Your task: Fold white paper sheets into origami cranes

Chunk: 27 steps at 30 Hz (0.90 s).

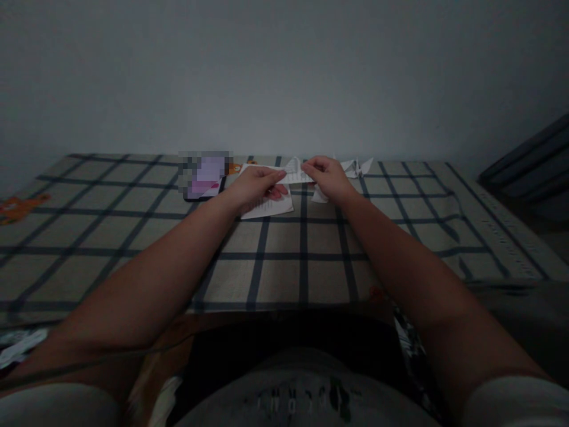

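A folded piece of white printed paper [295, 172] is held up just above the table between both hands. My left hand [256, 187] pinches its left end with fingers closed. My right hand [328, 178] pinches its right end, fingers curled. Under my left hand a flat printed sheet [269, 206] lies on the checked tablecloth [284, 255]. The light is dim and the paper's folds are hard to make out.
A phone [205, 178] with a lit screen lies left of my hands. Small folded white paper shapes [356, 167] sit at the far edge to the right. A wall rises behind the table. A dark object [528, 172] stands at the far right.
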Available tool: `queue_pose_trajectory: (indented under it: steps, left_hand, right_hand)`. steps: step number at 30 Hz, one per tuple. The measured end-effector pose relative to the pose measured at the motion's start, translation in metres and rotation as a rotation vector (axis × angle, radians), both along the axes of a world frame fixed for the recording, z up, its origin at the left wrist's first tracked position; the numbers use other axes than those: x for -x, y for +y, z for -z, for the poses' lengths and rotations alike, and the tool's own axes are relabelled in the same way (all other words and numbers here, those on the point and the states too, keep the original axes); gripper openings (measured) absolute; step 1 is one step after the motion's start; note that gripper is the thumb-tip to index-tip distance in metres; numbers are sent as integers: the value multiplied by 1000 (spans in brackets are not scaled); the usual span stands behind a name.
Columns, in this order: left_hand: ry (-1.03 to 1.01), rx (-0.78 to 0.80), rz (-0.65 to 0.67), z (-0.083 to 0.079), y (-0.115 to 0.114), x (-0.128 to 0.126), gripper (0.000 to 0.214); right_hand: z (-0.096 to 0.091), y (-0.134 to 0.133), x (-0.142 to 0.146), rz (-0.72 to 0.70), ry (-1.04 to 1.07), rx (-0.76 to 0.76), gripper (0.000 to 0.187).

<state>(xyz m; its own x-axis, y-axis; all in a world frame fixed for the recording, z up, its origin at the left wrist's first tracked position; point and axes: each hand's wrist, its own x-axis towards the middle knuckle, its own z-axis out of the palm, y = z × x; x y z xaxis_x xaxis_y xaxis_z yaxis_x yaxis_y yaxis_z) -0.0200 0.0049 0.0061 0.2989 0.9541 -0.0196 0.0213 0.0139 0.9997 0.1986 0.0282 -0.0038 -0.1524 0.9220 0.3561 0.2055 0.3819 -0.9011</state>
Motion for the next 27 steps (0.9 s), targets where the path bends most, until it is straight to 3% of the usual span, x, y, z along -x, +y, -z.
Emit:
queue_pose_trajectory:
  steps: [9, 13, 19, 23, 27]
  left_hand:
    - [158, -194, -26, -2, 7, 6, 27]
    - [153, -207, -35, 2, 8, 7, 27]
    - [157, -257, -62, 8, 5, 6, 22]
    - [128, -327, -85, 7, 1, 5, 35]
    - [256, -400, -62, 1, -1, 8, 34]
  right_hand:
    - [0, 1, 2, 24, 112, 73, 17]
    - [0, 0, 2, 45, 100, 66, 15]
    - [-2, -6, 4, -113, 50, 40, 20]
    - [-7, -11, 5, -116, -17, -10, 19]
    - [-8, -13, 5, -151, -80, 43, 22]
